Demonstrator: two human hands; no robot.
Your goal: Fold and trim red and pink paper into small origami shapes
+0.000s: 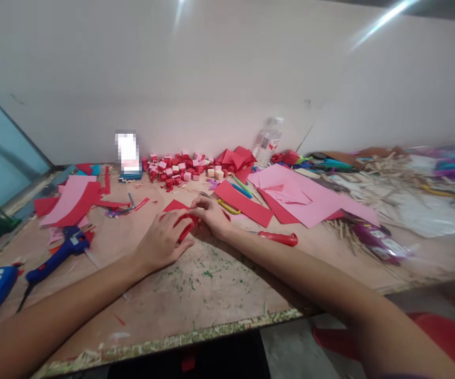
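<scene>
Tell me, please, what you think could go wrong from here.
1. The red piece sits between the left hand and the right hand, so pressing too hard might crease it.
2. The glue gun lies beside the left forearm; if it is hot, which I cannot tell, a bump could burn.
3. The red-handled tool lies just beyond the right forearm, so a careless sweep might knock it.

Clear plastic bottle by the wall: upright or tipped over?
Upright: the clear plastic bottle has its cap uppermost, above its label. It slants slightly in view; whether it truly leans, I cannot tell.
</scene>
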